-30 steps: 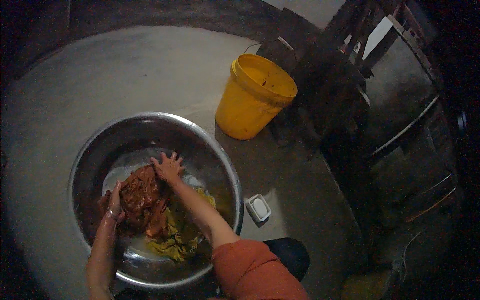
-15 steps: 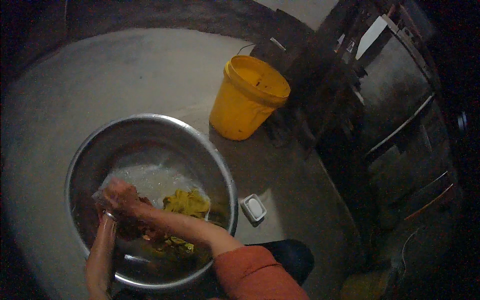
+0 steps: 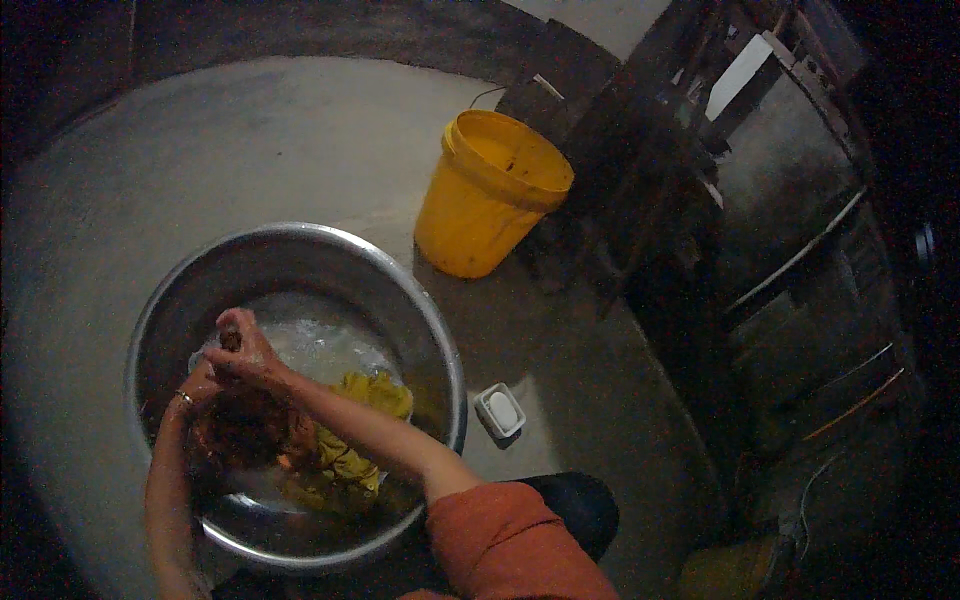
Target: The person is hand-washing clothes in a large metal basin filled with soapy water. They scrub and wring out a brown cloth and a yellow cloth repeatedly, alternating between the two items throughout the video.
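Note:
My two hands meet over the left side of a wide metal basin (image 3: pixel 447 340). Closed around a bunch of wet reddish-brown cloth (image 3: pixel 245 430), my right hand (image 3: pixel 248 355) shows a dark bit of it between thumb and fingers. Close against it, my left hand (image 3: pixel 205 378) grips the same cloth, its fingers partly hidden; a bracelet circles that wrist. The rest of the brown cloth hangs down below my hands and forearms. Beside it, under my right forearm, lies a yellow-green cloth (image 3: pixel 378 395). Whitish, sudsy water (image 3: pixel 325 340) covers part of the basin's bottom.
A white soap dish (image 3: pixel 490 425) with a white bar of soap (image 3: pixel 503 408) sits on the floor right of the basin. Beyond it stands a yellow bucket (image 3: pixel 480 215). Dark, cluttered furniture (image 3: pixel 790 230) lines the right side. My bent knee (image 3: pixel 580 510) is near the basin's front right.
Both hands have moved up and slightly away from me in the basin, and the brown cloth shows more below them. The view has shifted slightly.

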